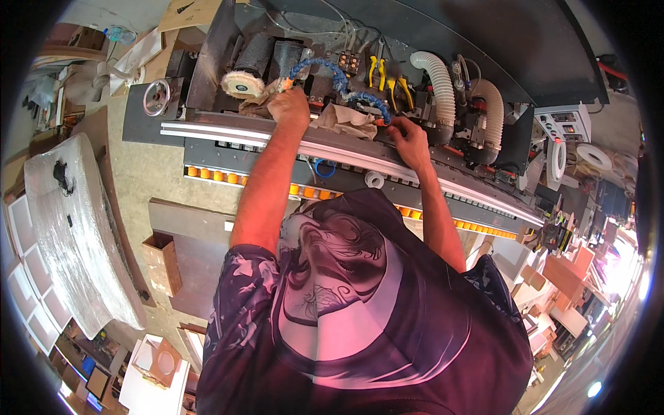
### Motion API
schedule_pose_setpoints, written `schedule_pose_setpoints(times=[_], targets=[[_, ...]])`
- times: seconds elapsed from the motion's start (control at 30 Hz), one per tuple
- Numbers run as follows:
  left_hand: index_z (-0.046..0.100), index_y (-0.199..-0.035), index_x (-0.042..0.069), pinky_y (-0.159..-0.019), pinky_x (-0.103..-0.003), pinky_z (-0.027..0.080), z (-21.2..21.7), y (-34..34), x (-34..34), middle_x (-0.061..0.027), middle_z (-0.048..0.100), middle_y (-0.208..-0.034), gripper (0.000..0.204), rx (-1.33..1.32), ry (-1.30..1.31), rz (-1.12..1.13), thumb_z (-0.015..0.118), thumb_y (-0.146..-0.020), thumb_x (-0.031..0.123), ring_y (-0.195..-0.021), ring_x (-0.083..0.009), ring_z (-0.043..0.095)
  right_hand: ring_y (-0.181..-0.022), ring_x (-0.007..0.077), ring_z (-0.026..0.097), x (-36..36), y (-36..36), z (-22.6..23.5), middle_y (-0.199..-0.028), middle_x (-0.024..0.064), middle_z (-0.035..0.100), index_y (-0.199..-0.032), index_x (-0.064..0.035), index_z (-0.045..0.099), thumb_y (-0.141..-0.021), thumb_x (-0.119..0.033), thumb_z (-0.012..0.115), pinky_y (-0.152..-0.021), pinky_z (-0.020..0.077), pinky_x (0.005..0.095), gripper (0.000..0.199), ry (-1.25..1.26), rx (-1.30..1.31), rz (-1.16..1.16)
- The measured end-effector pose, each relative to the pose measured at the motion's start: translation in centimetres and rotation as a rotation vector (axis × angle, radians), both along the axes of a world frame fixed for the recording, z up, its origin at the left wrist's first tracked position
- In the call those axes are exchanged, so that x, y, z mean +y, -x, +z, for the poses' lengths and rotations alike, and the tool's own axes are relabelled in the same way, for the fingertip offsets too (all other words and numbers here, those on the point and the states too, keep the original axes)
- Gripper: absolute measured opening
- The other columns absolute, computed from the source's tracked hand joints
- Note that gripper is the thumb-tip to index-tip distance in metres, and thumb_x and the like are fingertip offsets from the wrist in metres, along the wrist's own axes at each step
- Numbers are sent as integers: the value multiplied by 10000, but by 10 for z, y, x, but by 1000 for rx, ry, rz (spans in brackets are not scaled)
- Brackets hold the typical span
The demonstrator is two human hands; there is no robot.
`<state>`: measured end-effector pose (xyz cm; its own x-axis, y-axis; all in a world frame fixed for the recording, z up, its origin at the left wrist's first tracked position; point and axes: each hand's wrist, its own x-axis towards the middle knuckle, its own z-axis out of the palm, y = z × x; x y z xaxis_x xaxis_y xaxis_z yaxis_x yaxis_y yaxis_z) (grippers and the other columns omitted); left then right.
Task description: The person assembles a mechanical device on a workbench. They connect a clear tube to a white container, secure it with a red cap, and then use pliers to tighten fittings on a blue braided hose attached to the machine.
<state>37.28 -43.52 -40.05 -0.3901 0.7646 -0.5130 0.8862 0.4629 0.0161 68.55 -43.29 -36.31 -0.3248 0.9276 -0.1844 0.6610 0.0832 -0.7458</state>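
A blue segmented flexible hose (339,77) with orange ends arches across the opened machine in front of me. My left hand (289,108) is closed at its left orange end, beside a buffing wheel (243,84) with a pale fluffy rim. Those fingertips are partly hidden. My right hand (411,142) pinches at the hose's other orange end, with thumb and fingers bent together. Crumpled brown paper or cloth (344,120) lies between my hands, under the hose. Two yellow-handled pliers (377,72) rest upright behind it.
Ribbed grey ducts (437,86) rise right of the pliers. A metal rail (332,150) and a row of orange rollers (232,178) run along the machine's front. A blue tape ring (324,167) and white roll (374,180) sit on its ledge. A control box (564,124) stands right.
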Motion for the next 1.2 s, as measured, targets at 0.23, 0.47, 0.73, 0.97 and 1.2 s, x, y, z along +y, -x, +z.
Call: schedule_pose_setpoints(times=[0.23, 0.47, 0.73, 0.97, 1.2], targets=[[740, -1283, 95, -883, -418, 624, -5, -8, 6, -108, 738, -1306, 294, 1, 31, 24, 642, -1021, 183, -1208, -292, 722, -815, 281, 710, -4, 4, 16, -977, 169, 770, -1137, -41, 750, -957, -139, 703, -758, 536, 389, 210, 51, -139, 80], [742, -1288, 127, -917, -426, 621, -3, -3, 5, -120, 725, -1306, 337, -40, 36, 5, 737, -960, 203, -1235, -316, 703, -837, 214, 713, -2, -3, 2, -963, 122, 782, -1131, -40, 748, -958, -158, 701, -778, 538, 367, 215, 65, -99, 73], [758, -1266, 112, -882, -387, 630, 0, -4, 3, -76, 744, -1308, 276, -27, 11, -2, 692, -1006, 176, -1200, -256, 726, -829, 291, 723, 0, 0, 4, -1005, 169, 780, -1143, -42, 751, -945, -128, 705, -778, 545, 395, 221, 84, -115, 101], [775, -1210, 110, -939, -438, 616, -12, 0, 3, -134, 743, -1289, 268, -68, -32, 53, 729, -951, 158, -1212, -335, 716, -870, 207, 741, 0, 12, 8, -996, 136, 789, -1162, -10, 711, -953, -126, 729, -797, 559, 359, 239, 23, 74, 75], [776, -1216, 129, -927, -435, 618, -5, -3, 3, -127, 745, -1289, 280, -82, 2, 70, 724, -941, 131, -1215, -334, 715, -835, 113, 691, -4, 20, 3, -917, 88, 762, -1105, 9, 685, -1013, -157, 703, -764, 540, 304, 191, 88, 217, 18]])
